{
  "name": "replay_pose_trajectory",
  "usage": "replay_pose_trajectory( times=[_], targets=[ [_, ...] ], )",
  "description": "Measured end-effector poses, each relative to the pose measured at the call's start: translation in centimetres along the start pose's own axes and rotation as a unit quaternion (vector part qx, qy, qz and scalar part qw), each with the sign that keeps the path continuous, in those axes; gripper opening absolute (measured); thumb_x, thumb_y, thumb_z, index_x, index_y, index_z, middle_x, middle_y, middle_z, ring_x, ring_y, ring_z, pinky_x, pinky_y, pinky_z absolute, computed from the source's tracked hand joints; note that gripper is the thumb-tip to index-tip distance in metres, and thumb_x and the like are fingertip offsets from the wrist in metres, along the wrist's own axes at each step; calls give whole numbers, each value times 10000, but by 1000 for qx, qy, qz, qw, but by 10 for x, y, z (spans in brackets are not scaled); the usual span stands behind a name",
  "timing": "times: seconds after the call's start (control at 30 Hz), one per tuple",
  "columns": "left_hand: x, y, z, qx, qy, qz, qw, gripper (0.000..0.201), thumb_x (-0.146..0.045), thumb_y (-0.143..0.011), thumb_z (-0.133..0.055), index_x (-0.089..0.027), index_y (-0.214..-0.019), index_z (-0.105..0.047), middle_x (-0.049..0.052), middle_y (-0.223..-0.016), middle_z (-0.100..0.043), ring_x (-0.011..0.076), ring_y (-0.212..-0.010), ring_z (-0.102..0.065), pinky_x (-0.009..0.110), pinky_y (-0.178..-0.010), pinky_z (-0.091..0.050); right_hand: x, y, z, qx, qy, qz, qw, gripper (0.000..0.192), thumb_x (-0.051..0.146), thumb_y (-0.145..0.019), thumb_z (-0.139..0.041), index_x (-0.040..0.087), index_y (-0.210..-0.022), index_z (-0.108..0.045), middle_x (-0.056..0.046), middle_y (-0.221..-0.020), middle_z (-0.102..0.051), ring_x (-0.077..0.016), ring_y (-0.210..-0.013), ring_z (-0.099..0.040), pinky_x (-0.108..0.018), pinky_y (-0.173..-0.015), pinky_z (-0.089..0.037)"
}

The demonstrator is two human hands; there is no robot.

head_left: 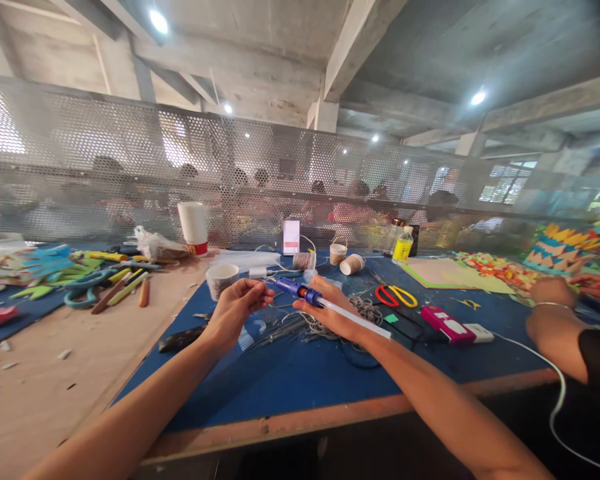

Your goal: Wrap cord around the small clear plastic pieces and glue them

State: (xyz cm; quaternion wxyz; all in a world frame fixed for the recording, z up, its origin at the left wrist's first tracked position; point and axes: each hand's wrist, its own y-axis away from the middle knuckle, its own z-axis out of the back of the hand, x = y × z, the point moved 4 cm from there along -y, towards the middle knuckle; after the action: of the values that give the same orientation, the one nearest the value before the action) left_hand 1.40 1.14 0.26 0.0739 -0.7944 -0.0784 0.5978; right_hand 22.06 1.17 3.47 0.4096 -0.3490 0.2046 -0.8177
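My right hand [325, 310] is wrapped round a blue hot glue gun [293, 288], whose nozzle points left. A long translucent glue stick [357, 318] sticks out of its back end, over my wrist. Close to the nozzle, my left hand [240, 303] is closed in a pinch; whatever is between the fingertips is too small to make out. Beneath and behind my right hand lies a tangle of grey cord [365, 308]. A paper cup [222, 280] stands just behind my left hand, and a black-handled tool [181, 339] lies beside my left wrist.
Red-and-yellow scissors [397, 295] and a magenta box [447, 325] with a white cable lie at right. Behind are two small cups [352, 265], a phone [291, 237] and a yellow bottle [403, 245]. Stacked cups [193, 227] and tools stand left. A co-worker's arm [555, 327] is far right.
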Motion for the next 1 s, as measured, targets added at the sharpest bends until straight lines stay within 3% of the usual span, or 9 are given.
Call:
replay_pose_trajectory(
  times=[1.0],
  targets=[
    [0,1,3,-11,-22,-8,1000,288,-395,-741,-757,-153,-826,-627,59,-830,-730,133,-713,-664,254,-718,-516,0,-2,8,-16,-17,-22,999,313,435,-887,-603,179,-733,-510,10,-798,-466,-111,-678,-471,-244,-616,-354]
  ],
)
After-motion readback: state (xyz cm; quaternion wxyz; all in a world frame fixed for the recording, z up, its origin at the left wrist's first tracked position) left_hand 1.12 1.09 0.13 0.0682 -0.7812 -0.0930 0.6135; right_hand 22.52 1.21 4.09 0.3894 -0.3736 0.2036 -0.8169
